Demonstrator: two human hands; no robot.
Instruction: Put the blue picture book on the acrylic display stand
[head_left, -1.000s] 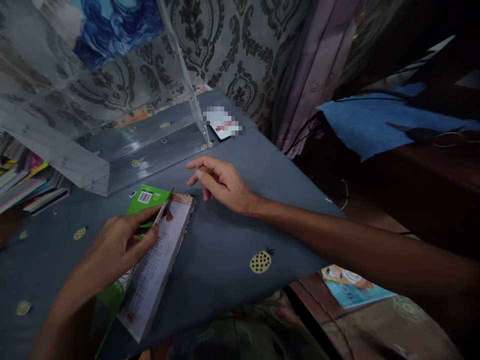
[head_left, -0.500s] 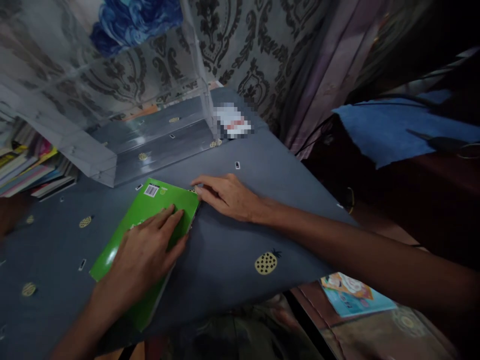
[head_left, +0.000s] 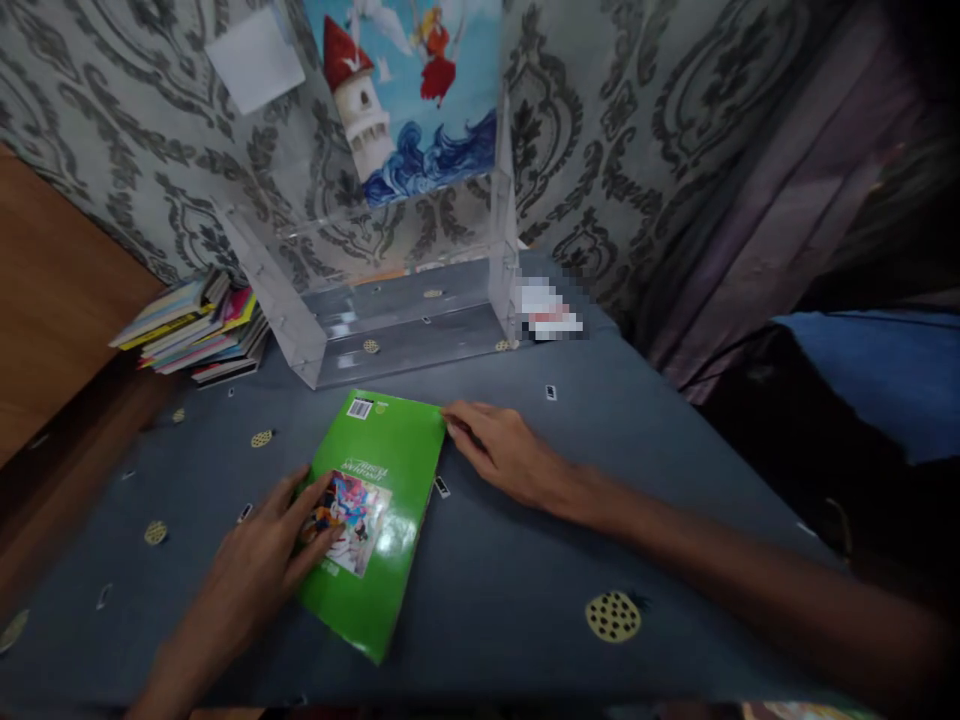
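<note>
The green book lay shut and flat on the blue cloth, just in front of the clear box; a second before it had stood open under the left hand. The left hand now rested on the cover's near-left edge, fingers loosely spread. The right hand touched the book's far right corner, fingers close together, flat.

Grey damask wallpaper; mauve curtain at right; wooden panel at left; dim light.
</note>
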